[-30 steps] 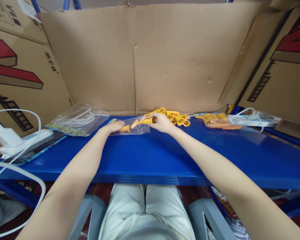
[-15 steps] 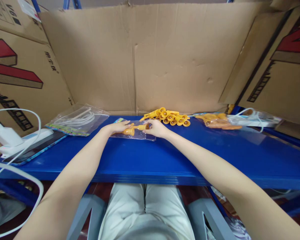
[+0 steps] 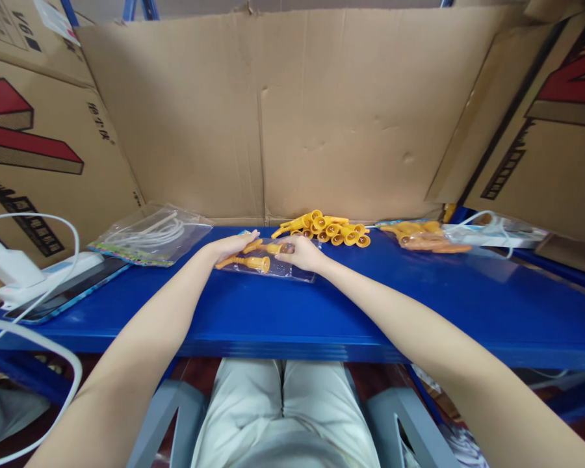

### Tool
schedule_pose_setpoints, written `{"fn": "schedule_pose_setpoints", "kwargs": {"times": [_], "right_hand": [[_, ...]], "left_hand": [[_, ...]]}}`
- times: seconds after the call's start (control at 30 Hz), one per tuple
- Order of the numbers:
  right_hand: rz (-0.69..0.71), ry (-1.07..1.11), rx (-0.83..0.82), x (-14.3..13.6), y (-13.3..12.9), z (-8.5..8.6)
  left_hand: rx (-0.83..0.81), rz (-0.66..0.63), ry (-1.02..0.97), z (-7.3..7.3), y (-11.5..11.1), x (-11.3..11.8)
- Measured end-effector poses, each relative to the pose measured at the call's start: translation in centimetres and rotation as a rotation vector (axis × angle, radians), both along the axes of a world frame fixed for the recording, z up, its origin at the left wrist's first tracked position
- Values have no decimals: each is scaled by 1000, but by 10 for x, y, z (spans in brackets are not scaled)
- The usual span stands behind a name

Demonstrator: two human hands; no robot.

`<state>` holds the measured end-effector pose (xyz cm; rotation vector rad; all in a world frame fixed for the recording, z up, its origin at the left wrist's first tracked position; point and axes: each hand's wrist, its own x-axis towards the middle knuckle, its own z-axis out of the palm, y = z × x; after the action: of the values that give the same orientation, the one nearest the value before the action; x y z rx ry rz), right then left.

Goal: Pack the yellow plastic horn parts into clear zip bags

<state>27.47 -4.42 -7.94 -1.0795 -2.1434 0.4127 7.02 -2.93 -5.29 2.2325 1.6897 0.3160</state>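
Observation:
A clear plastic bag (image 3: 292, 271) lies on the blue shelf in front of me. One yellow horn-shaped piece (image 3: 258, 263), with a flared end and a ridged stem, rests in it. My left hand (image 3: 234, 246) grips the bag at its left end, near the coloured strip. Fingers of my right hand (image 3: 305, 253) are closed around the flared end of a second yellow horn-shaped piece (image 3: 273, 248), its stem pointing left into the bag. Just behind my right hand is a pile of similar yellow pieces (image 3: 334, 229).
A bag of yellow and orange pieces (image 3: 419, 235) lies to the right, beside a white cable (image 3: 502, 224). At left are a bag with a white cable (image 3: 151, 234), a phone (image 3: 73, 289) and a white charger (image 3: 19, 266). A cardboard panel (image 3: 322, 117) stands behind.
The second piece has moved left, deeper over the bag, with my right hand. The bag has come slightly nearer and right; the first piece shows more fully. My left fingers have shifted upward.

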Motion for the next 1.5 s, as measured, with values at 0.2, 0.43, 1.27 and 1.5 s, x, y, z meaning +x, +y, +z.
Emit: {"fn": "schedule_pose_setpoints", "kwargs": {"times": [0.2,0.43,1.27,1.5], "right_hand": [[-66,53,23,-9,8,-15],[-37,255,-139,-13,13,-22],[336,428,-356,-15,1,-20],[389,395,-411,-16,-1,-18]], "left_hand": [[-135,-3,-205,3,0,2],[-188,56,-602,-5,12,-4],[-65,1,-466,-17,26,-10],[-23,19,-427,-14,16,-7]]}}
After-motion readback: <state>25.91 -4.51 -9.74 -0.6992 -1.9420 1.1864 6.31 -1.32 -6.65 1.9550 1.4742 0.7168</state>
